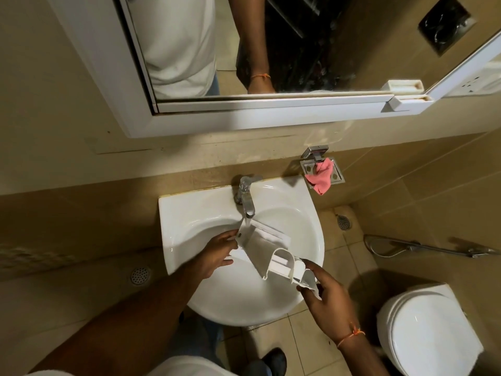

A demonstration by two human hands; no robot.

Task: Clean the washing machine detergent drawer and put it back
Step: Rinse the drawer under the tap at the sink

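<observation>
As it appears light, rigid and wet, the detergent drawer [267,253] is judged slippery; left hand [217,256] fingers grip its far-left end, right hand [325,291] fingers pinch its near-right front.

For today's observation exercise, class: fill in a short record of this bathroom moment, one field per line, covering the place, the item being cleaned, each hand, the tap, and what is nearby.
place: over a white sink
item: white detergent drawer, tilted, its far end under the tap
left hand: holds the drawer's far end
right hand: grips the drawer's front panel
water: cannot tell if running
nearby: pink cloth on a wall holder, toilet to the right, mirror above
</observation>
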